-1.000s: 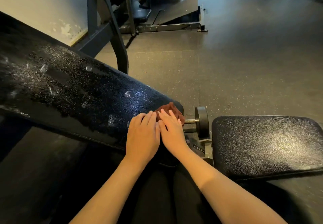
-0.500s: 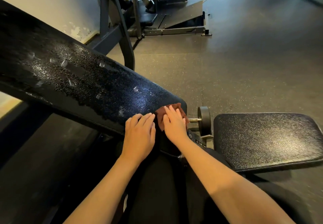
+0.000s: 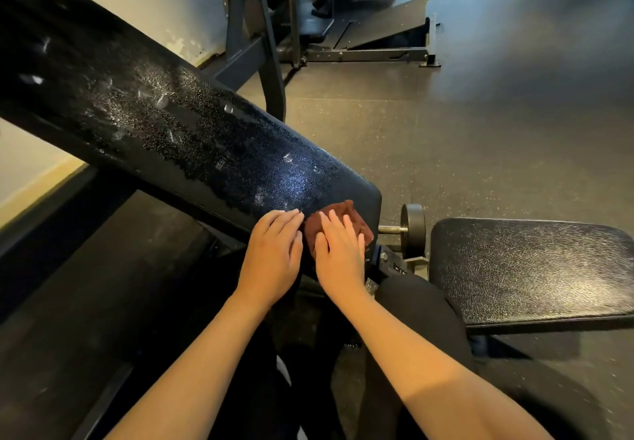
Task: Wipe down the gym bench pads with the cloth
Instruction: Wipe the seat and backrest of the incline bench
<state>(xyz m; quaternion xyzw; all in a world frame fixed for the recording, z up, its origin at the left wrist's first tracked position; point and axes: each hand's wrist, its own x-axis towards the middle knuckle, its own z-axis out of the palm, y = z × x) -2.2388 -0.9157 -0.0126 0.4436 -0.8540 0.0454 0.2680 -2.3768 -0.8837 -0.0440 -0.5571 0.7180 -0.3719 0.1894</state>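
Observation:
A long black back pad (image 3: 164,123) slants from the upper left down to the centre, its surface speckled with wet droplets. At its lower end lies a dark red cloth (image 3: 343,214). My right hand (image 3: 338,254) presses flat on the cloth with straight fingers. My left hand (image 3: 272,254) rests flat on the pad's near edge just left of the cloth, fingertips beside it. A separate black seat pad (image 3: 528,271) lies to the right, also glistening.
A round black knob on a metal pin (image 3: 413,228) sticks out between the two pads. A dark machine frame (image 3: 260,48) and a sloped footplate (image 3: 384,31) stand behind. Grey rubber floor (image 3: 480,130) spreads to the right. My dark-clothed legs are below.
The view has shifted, so the back pad looks steeper. Both hands stay at the pad's lower end; the right hand has spread wider over the cloth and the left sits slightly apart.

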